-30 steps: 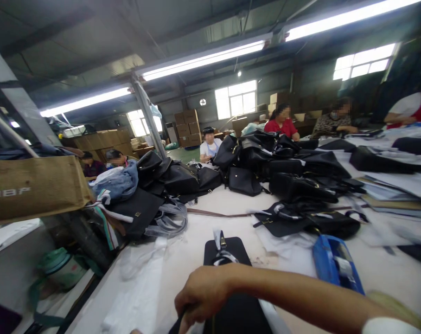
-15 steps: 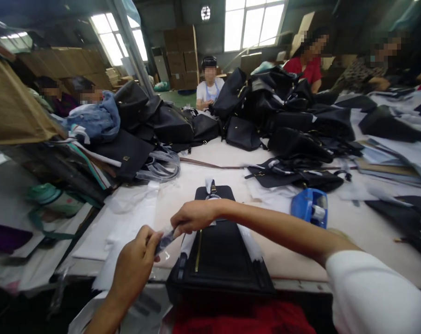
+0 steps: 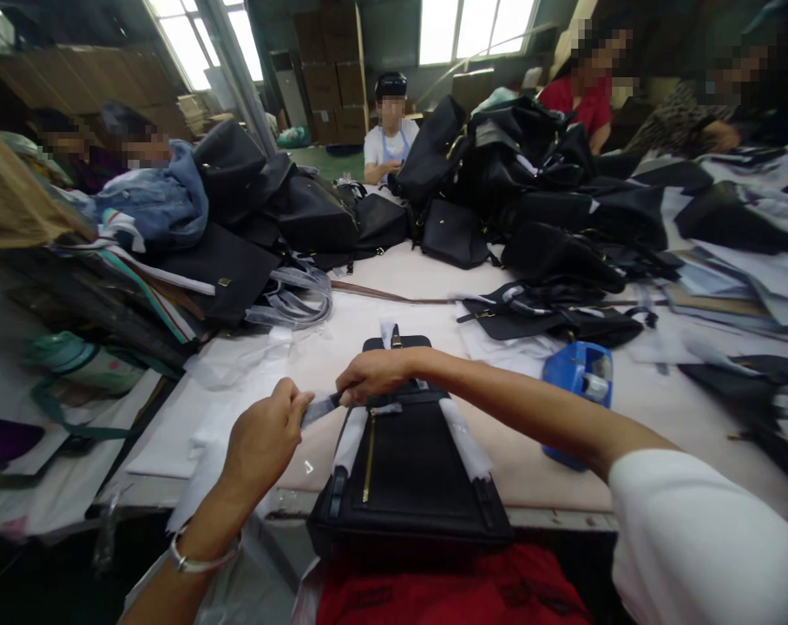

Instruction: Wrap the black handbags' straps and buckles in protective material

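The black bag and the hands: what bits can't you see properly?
- Head view: black bag near end, cut off by the table edge.
- Strip between left hand and right hand: blurred, material unclear.
- Blue tape dispenser: lower part behind the right forearm.

This is a bag-making workshop in a factory hall. A long work table (image 3: 394, 295) carries heaps of black handbags (image 3: 498, 174), loose straps and wrapping paper, with several seated workers (image 3: 387, 130) along its far side. Stacked cardboard cartons (image 3: 332, 78) stand against the back wall beneath large windows (image 3: 476, 30).
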Demonstrator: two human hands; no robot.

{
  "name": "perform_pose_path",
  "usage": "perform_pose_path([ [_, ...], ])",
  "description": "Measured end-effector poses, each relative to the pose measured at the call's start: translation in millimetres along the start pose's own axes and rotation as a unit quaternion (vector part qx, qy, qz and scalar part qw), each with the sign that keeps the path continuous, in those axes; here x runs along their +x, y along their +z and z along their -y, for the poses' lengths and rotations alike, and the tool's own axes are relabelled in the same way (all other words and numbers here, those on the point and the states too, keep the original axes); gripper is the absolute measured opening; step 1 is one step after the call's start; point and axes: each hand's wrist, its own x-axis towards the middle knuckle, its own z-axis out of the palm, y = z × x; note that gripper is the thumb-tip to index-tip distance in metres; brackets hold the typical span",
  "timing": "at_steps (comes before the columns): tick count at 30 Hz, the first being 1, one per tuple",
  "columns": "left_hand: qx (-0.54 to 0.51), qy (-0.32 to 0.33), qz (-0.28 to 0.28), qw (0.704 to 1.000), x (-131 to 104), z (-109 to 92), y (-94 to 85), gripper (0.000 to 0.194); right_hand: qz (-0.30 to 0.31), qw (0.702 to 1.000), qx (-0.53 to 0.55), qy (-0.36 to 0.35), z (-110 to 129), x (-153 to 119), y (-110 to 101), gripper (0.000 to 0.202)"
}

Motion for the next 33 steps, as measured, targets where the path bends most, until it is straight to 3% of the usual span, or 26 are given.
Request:
perform_pose_path([
  [5,0.085,0.035,0.023,0.995,19,-23,5.0,0.029,0.004,1.000,-0.011,0.028,2,6,-1,0.023],
  [11,0.114,0.059,0.026,0.991,29,-23,17.3,0.032,-0.062,0.990,-0.119,0.044,-36,-14,3,0.032],
  [16,0.128,0.065,0.033,0.989,40,-31,15.6,0.031,-0.077,0.980,-0.183,0.037,-30,-13,9,0.028],
  [20,0.140,0.091,0.026,0.986,48,-41,21.5,0.032,-0.075,0.983,-0.165,0.037,-31,-10,11,0.029],
  [24,0.135,0.105,0.035,0.985,56,-42,26.2,0.034,-0.105,0.979,-0.152,0.086,-58,-20,12,0.037],
  [27,0.164,0.107,0.046,0.980,64,-43,26.4,0.034,-0.116,0.969,-0.181,0.123,-74,-27,16,0.031],
  [33,0.190,0.135,0.071,0.970,85,-59,34.3,0.027,-0.123,0.969,-0.186,0.109,-73,-26,21,0.025],
])
